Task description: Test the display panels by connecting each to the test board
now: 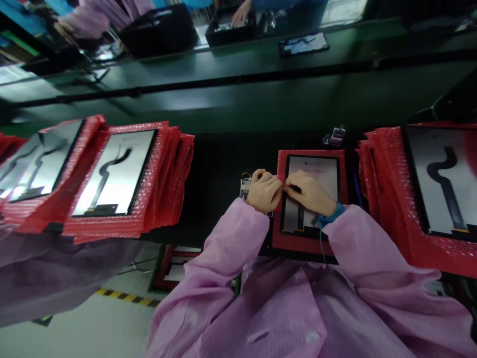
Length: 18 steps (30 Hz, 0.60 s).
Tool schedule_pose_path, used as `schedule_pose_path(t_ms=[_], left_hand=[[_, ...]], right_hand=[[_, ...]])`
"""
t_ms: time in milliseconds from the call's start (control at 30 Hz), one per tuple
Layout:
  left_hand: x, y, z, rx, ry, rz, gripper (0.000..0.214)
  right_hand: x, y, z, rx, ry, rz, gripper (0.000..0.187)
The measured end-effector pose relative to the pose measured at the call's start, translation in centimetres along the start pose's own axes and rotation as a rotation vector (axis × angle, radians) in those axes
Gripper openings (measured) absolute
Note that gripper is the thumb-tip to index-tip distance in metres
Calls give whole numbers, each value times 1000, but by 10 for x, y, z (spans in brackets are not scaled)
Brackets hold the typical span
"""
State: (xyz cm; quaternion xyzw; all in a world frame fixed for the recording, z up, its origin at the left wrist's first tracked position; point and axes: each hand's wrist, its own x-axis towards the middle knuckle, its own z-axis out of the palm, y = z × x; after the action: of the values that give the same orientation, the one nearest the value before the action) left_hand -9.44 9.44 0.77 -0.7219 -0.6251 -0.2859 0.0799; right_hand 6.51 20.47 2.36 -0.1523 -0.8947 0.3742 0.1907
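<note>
A display panel (323, 174) with a black flex cable lies back up on a red bubble-wrap sheet (342, 199) on the black bench in front of me. My left hand (264, 190) and my right hand (310, 193) meet at the panel's left edge, fingers pinched together on something small that I cannot make out. My right hand rests on the panel. A small circuit part (245, 188) with a red wire lies just left of my left hand. A blue wrist strap (331, 216) with a cord circles my right wrist.
Stacks of red bubble-wrap sheets topped with panels stand at left (115, 174) and right (443, 184). A tape roll (335, 136) sits behind the panel. Beyond a dark green conveyor (238, 99), another person's hand (240, 14) reaches into a black tray. A purple sleeve (55, 278) is at lower left.
</note>
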Motion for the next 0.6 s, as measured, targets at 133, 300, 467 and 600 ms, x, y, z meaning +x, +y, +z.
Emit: schedule_pose_path(t_ms=[133, 300, 467, 600], left_hand=[[3, 0, 1, -189, 97, -180, 28], [0, -6, -4, -295, 793, -703, 42], [-21, 26, -18, -129, 610, -433, 47], [-47, 79, -12, -122, -5, -281, 48]], right_hand=[[1, 1, -6, 52, 18, 39, 16], [2, 14, -25, 34, 240, 209, 33], [0, 39, -47, -244, 577, 473, 25], [-2, 56, -54, -462, 569, 657, 26]])
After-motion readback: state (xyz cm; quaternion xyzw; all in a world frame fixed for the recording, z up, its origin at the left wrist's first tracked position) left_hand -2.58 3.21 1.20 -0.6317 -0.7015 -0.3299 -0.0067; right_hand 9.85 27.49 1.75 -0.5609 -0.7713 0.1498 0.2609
